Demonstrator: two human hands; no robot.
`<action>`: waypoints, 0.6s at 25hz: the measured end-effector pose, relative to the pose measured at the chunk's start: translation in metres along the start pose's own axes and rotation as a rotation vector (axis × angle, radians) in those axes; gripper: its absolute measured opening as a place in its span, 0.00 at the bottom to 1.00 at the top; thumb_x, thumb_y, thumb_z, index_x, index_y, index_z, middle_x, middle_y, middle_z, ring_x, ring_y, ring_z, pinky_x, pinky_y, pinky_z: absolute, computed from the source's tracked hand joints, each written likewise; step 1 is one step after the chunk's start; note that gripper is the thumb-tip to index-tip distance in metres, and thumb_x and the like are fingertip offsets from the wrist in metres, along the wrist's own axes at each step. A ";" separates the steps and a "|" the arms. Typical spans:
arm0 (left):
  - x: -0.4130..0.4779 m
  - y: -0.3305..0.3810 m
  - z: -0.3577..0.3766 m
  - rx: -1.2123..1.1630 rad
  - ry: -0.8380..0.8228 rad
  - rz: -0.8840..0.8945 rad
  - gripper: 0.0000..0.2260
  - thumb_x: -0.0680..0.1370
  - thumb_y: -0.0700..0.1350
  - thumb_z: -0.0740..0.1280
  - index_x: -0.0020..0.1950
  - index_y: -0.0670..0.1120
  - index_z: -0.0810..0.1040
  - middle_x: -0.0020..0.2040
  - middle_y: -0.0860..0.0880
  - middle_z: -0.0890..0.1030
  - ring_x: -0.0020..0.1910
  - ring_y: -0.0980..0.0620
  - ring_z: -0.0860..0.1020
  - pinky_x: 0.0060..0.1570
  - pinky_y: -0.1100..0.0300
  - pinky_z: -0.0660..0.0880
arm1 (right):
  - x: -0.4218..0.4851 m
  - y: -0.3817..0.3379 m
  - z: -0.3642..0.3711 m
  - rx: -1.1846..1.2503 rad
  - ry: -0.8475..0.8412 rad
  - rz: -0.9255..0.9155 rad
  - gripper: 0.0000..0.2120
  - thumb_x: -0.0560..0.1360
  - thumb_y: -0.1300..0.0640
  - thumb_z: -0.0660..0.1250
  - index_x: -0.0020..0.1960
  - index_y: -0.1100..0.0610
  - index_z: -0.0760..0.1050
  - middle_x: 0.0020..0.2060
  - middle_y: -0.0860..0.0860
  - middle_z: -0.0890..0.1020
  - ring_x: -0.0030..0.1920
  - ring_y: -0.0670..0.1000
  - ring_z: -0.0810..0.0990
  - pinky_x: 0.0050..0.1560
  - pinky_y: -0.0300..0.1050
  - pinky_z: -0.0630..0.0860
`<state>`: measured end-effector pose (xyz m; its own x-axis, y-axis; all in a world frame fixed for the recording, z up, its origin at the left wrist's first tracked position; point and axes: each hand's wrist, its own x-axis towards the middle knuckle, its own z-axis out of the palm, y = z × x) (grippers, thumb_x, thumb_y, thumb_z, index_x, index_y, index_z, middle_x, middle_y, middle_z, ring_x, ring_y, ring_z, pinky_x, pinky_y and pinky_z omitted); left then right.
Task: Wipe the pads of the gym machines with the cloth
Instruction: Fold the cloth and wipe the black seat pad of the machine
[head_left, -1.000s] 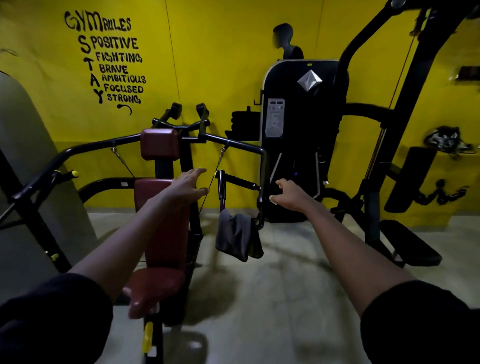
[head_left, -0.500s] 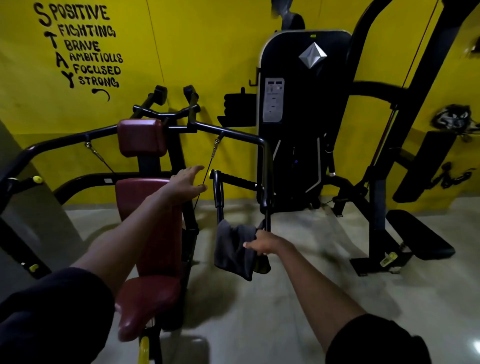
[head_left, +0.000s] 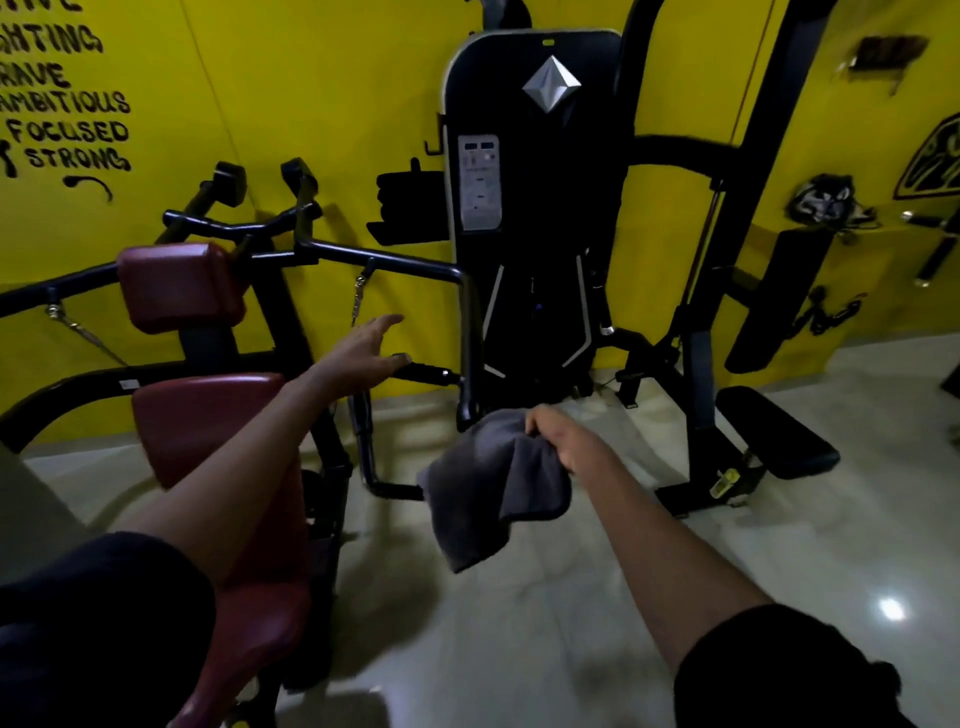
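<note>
A grey cloth (head_left: 488, 483) hangs in the air at centre, gripped at its top edge by my right hand (head_left: 558, 436). My left hand (head_left: 363, 353) reaches forward with straight fingers just above the black handle grip (head_left: 426, 371) of the machine arm; whether it touches the grip is unclear. The machine at left has a dark red head pad (head_left: 179, 286), a red back pad (head_left: 208, 415) and a red seat pad (head_left: 254, 639). My left forearm crosses in front of the back pad.
A tall black weight-stack machine (head_left: 535, 208) stands against the yellow wall. Black pads (head_left: 779, 431) of another station sit low at right. Black frame bars (head_left: 395, 260) run between me and the wall. Pale tiled floor (head_left: 571, 623) spreads in front.
My right hand has taken the cloth off the machine arm and pulled it toward me and to the right. My left hand slid right from the back pad toward the handle.
</note>
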<state>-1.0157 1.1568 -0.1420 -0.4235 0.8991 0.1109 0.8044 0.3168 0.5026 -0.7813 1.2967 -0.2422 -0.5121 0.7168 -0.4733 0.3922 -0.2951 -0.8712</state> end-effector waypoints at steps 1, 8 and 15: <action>0.012 0.010 0.009 0.004 -0.005 0.014 0.31 0.79 0.46 0.69 0.79 0.46 0.59 0.77 0.40 0.63 0.75 0.41 0.61 0.72 0.45 0.63 | 0.003 -0.007 -0.023 0.014 0.027 -0.013 0.12 0.70 0.66 0.57 0.31 0.55 0.59 0.29 0.54 0.64 0.28 0.52 0.63 0.29 0.43 0.61; 0.103 0.100 0.080 0.016 -0.039 0.081 0.30 0.77 0.46 0.70 0.77 0.42 0.63 0.73 0.38 0.69 0.72 0.40 0.67 0.69 0.48 0.66 | 0.026 -0.043 -0.163 0.359 -0.127 -0.179 0.21 0.71 0.68 0.55 0.57 0.59 0.81 0.40 0.53 0.81 0.41 0.53 0.78 0.44 0.44 0.76; 0.197 0.216 0.156 -0.054 -0.076 0.163 0.30 0.77 0.45 0.71 0.76 0.44 0.64 0.72 0.40 0.70 0.70 0.41 0.70 0.67 0.49 0.69 | 0.064 -0.056 -0.320 0.257 0.125 -0.315 0.06 0.80 0.60 0.67 0.54 0.58 0.82 0.47 0.53 0.84 0.46 0.49 0.82 0.46 0.38 0.78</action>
<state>-0.8602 1.4501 -0.1452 -0.2552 0.9581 0.1301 0.8352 0.1506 0.5289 -0.5914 1.5612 -0.1819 -0.4732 0.8637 -0.1733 0.0201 -0.1861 -0.9823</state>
